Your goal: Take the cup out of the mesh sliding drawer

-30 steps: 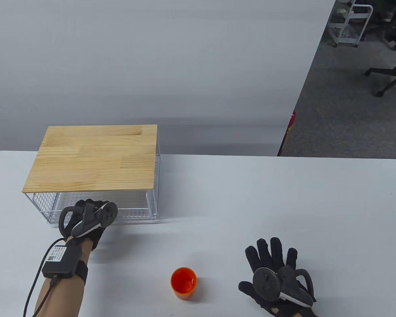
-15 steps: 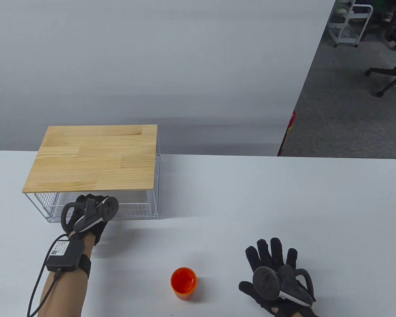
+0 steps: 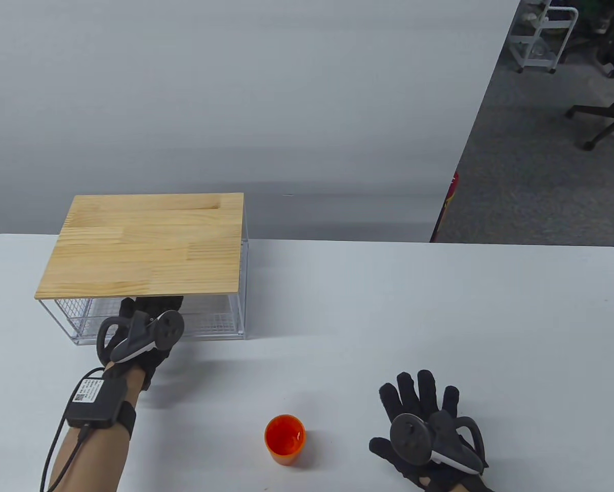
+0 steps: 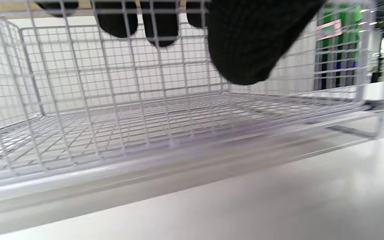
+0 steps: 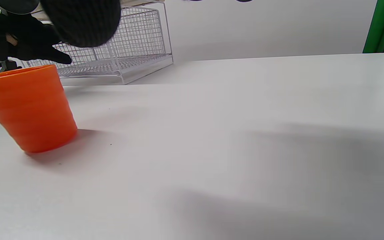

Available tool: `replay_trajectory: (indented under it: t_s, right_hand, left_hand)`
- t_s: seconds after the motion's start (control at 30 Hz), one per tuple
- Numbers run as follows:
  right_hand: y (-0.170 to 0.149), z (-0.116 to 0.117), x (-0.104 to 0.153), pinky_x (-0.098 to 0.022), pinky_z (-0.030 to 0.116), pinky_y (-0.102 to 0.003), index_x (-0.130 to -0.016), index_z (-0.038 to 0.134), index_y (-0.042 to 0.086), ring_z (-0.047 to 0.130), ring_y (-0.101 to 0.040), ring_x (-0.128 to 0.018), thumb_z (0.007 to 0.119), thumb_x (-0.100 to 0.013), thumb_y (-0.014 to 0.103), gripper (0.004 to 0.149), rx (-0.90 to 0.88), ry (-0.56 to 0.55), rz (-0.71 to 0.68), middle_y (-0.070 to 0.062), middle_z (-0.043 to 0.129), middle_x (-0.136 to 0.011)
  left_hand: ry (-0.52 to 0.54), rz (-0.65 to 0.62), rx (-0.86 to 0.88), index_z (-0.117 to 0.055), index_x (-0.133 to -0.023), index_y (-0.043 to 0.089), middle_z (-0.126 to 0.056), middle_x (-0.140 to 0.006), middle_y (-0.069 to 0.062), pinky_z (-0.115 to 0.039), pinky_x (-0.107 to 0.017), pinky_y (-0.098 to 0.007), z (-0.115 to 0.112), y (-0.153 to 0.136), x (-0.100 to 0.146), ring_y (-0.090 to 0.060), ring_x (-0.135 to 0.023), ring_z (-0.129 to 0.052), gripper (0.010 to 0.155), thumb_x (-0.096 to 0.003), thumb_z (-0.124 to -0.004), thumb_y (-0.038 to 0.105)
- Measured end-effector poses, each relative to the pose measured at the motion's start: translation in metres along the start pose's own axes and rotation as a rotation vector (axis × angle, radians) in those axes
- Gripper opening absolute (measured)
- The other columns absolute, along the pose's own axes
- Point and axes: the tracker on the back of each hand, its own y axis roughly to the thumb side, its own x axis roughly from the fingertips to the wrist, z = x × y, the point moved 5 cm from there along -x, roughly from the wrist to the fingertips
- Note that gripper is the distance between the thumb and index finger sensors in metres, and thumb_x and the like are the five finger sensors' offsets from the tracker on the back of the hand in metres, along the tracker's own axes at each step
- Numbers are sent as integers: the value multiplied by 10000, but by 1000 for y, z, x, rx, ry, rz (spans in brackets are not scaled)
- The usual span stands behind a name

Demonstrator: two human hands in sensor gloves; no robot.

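An orange cup point(image 3: 285, 439) stands upright on the white table, near the front edge; it also shows in the right wrist view point(image 5: 28, 106). The white mesh drawer point(image 3: 209, 328) sits under a wooden top point(image 3: 148, 246) and holds nothing in the left wrist view point(image 4: 112, 133). My left hand point(image 3: 150, 307) grips the drawer's front wall: its fingers point(image 4: 158, 30) hang inside the mesh and its thumb point(image 4: 245, 43) is outside. My right hand point(image 3: 404, 405) lies flat on the table with spread fingers, right of the cup and apart from it.
The table's point(image 3: 389, 307) rounded far edge runs behind the drawer unit. A grey wall panel stands behind the table. Office chairs and a white cart point(image 3: 543, 36) are far off at the upper right.
The drawer has slid back under the wooden top, and my left hand has moved away from me with it. The cup and my right hand have stayed put.
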Motion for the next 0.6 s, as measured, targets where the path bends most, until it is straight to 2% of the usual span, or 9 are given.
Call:
replay_trajectory:
  t_s: [0.07, 0.13, 0.2, 0.37, 0.6]
  right_hand:
    - [1, 0, 0, -572, 111, -839, -1118, 254, 106, 52, -624, -970, 654, -507, 616, 891, 0, 0, -4, -323, 173, -1171]
    - [1, 0, 0, -572, 113, -839, -1118, 253, 107, 52, -624, -970, 653, -507, 617, 891, 3, -3, -10, -323, 173, -1171]
    - [3, -2, 1, -572, 113, -840, -1118, 251, 107, 52, -624, -970, 652, -507, 618, 892, 3, -11, -17, -322, 172, -1172]
    - [7, -7, 5, -576, 117, -841, -1119, 249, 108, 53, -624, -971, 649, -505, 621, 894, -3, -39, -35, -323, 171, -1172]
    - [18, -9, 9, -578, 123, -842, -1119, 249, 111, 53, -623, -973, 646, -503, 625, 895, 7, -60, -76, -320, 170, -1173]
  left_hand:
    - [-4, -42, -2, -297, -1152, 163, -300, -1244, -224, -368, -701, -819, 6, 9, 10, -629, -1118, -323, 864, -508, -813, 419]
    - [-4, -93, -29, -270, -1141, 151, -261, -1247, -224, -362, -702, -807, 16, 22, 24, -629, -1125, -300, 884, -499, -795, 456]
    - [1, -114, -54, -235, -1131, 138, -288, -1219, -210, -366, -704, -798, 23, 33, 38, -608, -1100, -359, 900, -499, -775, 484]
    - [-52, -168, -67, -157, -1131, 121, -181, -1203, -242, -298, -708, -802, 27, 62, 78, -613, -1092, -248, 971, -496, -735, 574]
    - [-71, -209, -11, -175, -1148, 123, -143, -1201, -255, -251, -694, -814, 39, 84, 122, -627, -1080, -178, 992, -489, -707, 639]
